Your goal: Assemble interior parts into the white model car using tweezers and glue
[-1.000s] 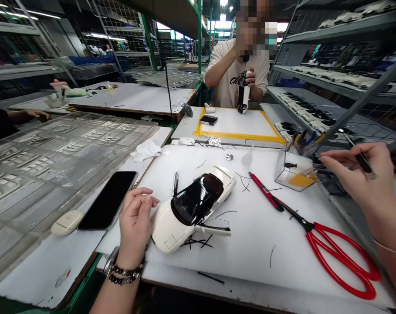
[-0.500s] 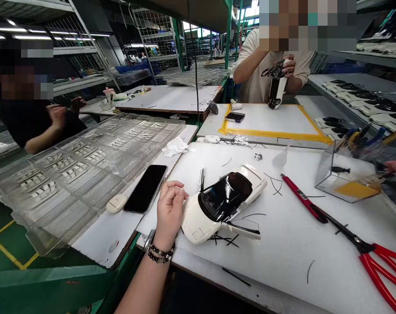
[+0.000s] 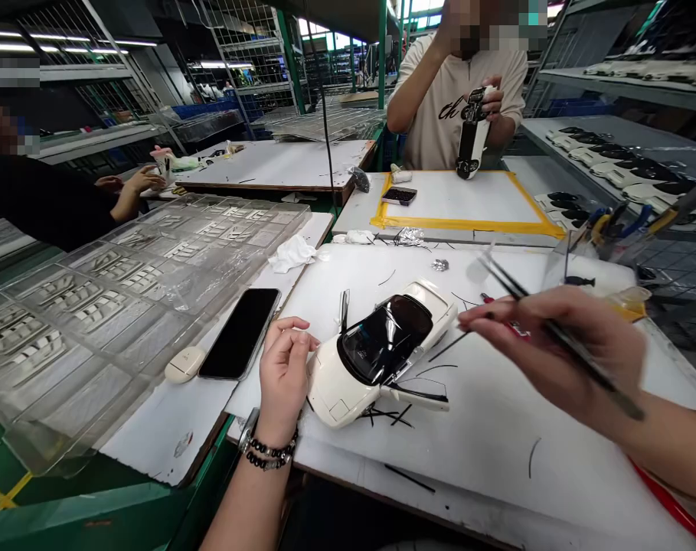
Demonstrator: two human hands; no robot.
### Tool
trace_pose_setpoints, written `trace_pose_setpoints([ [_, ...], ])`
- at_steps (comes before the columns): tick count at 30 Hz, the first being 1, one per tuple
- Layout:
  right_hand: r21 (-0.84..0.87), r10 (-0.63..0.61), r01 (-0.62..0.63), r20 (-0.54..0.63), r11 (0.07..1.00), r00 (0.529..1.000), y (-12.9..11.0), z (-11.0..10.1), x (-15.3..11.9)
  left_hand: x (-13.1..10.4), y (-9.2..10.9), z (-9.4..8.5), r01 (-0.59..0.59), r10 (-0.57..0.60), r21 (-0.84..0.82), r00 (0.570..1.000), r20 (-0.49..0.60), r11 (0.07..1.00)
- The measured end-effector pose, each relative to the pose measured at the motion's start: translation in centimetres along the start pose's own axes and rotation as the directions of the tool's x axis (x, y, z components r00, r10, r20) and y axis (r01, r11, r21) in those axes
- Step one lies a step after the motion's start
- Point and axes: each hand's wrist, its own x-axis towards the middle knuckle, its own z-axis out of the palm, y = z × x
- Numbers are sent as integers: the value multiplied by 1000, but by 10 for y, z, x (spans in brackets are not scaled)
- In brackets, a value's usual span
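Observation:
A cream model car [image 3: 330,383] with a black roof stands on the white work board, both doors swung out. My left hand [image 3: 284,363] is beside its front end, fingers curled together; what they hold, if anything, is hidden. My right hand [image 3: 571,344] is to the right of the car, closed around black tweezers [image 3: 508,275] whose prongs point away from me. A thin black strip [image 3: 448,348] reaches toward the right fingertips; I cannot tell whether they grip it. More black strips [image 3: 387,415] lie under the open near door.
A phone [image 3: 240,333] and a cream round case [image 3: 185,364] lie left of my left hand, beside a clear compartment tray [image 3: 164,306] of parts. Red-handled scissors [image 3: 669,505] are partly hidden by my right arm. Across the table, a co-worker holds another model car [image 3: 472,138].
My right hand has come in from the right edge with the tweezers. My left hand stays beside the car. The view has shifted slightly, and the co-worker at left has lowered their hands.

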Motion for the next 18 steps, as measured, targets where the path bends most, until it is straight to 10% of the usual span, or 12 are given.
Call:
trace_pose_setpoints([
  [6, 25, -56, 52, 201, 998, 978, 14, 29, -5, -1, 0, -1, -17, 18, -45, 1000, 16, 999],
  [18, -22, -178, 187, 217, 982, 960, 17, 32, -10, 1, -2, -2, -32, 35, -62, 999, 41, 998],
])
